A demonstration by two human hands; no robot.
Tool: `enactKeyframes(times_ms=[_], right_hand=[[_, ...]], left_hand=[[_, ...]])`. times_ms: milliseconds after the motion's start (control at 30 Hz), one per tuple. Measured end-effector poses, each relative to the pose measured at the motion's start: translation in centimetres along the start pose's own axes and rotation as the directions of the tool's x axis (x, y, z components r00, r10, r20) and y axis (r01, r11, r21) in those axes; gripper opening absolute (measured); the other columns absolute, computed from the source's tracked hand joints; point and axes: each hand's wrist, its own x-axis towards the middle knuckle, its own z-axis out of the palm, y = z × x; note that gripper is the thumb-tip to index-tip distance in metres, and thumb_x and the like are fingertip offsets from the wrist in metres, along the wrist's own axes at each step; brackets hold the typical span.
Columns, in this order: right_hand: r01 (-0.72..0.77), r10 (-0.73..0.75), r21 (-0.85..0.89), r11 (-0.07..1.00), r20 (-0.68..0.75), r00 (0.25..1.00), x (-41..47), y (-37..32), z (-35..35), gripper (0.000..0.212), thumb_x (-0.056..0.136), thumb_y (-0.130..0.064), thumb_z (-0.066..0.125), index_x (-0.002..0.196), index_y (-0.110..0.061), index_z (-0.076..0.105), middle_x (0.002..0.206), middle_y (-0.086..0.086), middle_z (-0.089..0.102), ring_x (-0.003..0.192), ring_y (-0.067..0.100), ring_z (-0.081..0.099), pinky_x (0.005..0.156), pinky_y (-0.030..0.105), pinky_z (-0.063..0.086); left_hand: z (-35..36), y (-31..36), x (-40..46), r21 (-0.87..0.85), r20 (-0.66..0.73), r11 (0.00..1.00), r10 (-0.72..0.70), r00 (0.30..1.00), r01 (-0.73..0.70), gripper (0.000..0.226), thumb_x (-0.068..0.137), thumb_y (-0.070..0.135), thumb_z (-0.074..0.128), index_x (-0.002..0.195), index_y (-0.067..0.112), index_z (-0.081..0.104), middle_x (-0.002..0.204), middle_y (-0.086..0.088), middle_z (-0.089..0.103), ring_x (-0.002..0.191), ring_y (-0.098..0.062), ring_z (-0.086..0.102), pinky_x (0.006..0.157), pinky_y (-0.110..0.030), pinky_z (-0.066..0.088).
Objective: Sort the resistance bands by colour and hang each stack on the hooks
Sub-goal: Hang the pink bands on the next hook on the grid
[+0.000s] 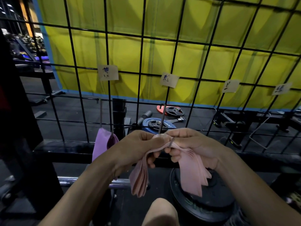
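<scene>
Stack of pink resistance bands (190,170) is gripped at its fold by left hand (138,147) and right hand (193,144), bunched for threading onto the hook (162,118) under its paper label (169,79).

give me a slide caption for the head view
Both hands, left and right, drape a pink band stack over a hook on the wire grid.

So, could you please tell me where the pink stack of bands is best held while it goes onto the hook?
Probably at the folded middle of the pink stack, where both hands pinch it now, one from either side. The loose ends fan out and hang below, so a grip there would likely let bands slip. The fold sits right at the hook.
</scene>
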Motion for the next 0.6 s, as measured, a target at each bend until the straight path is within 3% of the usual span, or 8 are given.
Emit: enactKeyframes(times_ms=[200,333,467,600], right_hand=[[0.010,-0.011,-0.007,1.000,-0.047,0.999,-0.01,0.31,0.27,0.021,0.098,-0.012,0.060,0.115,0.000,0.061,0.084,0.018,0.060,0.061,0.015,0.052,0.055,0.024,0.046],[-0.007,0.007,-0.010,1.000,-0.002,1.000,-0.28,0.25,-0.23,0.047,0.088,-0.025,0.076,0.125,-0.003,0.057,0.081,0.013,0.061,0.061,0.015,0.052,0.057,0.025,0.047],[0.014,-0.015,0.024,1.000,0.020,1.000,-0.34,0.54,-0.51,0.070,0.080,-0.024,0.083,0.137,0.003,0.053,0.089,0.017,0.055,0.061,0.012,0.054,0.060,0.025,0.048],[0.029,-0.033,0.120,0.992,0.028,0.999,-0.06,0.75,-0.52,0.078,0.077,-0.012,0.084,0.142,0.009,0.046,0.088,0.016,0.056,0.059,0.009,0.055,0.059,0.023,0.046]], left_hand=[[-0.14,-0.29,-0.09,0.010,-0.010,1.000,0.028,1.000,-0.028,0.034,0.097,0.037,0.060,0.078,0.011,0.069,0.069,-0.005,0.057,0.054,-0.014,0.049,0.057,-0.030,0.048],[-0.15,-0.30,-0.07,-0.052,0.009,0.999,-0.011,1.000,0.011,0.034,0.093,0.043,0.064,0.071,0.018,0.070,0.064,-0.004,0.050,0.050,-0.014,0.042,0.055,-0.031,0.043],[-0.09,-0.47,0.11,-0.146,0.057,0.986,-0.074,0.996,0.081,0.041,0.087,0.053,0.071,0.073,0.015,0.070,0.058,-0.001,0.039,0.049,-0.014,0.036,0.053,-0.030,0.037],[-0.11,-0.64,0.32,-0.160,0.088,0.983,-0.079,0.993,0.093,0.034,0.083,0.048,0.070,0.076,0.015,0.068,0.057,0.000,0.033,0.051,-0.014,0.030,0.050,-0.028,0.035]])
